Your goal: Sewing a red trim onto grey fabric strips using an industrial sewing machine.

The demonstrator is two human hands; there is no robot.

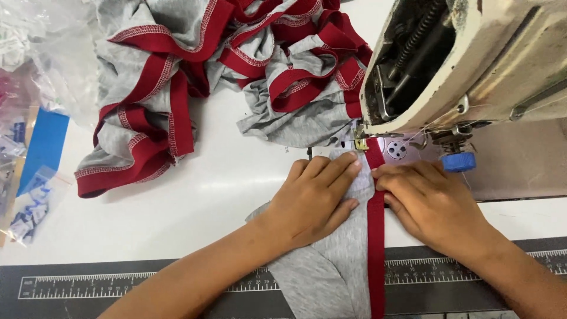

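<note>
Grey knit fabric piece (339, 260) with a red band (376, 248) along its right edge lies flat on the white counter (195, 201), its top end at the presser foot (360, 143) of the sewing machine (472, 59). Left hand (310, 201) presses flat on the grey cloth, fingers extended and together; right hand (431, 204) rests palm-down just beside the band, fingertips touching it. A heap of grey-and-red garments (224, 65) occupies the counter behind the hands. Plastic bags (29, 147) sit far left; a printed ruler strip (147, 283) runs along the near edge.
</note>
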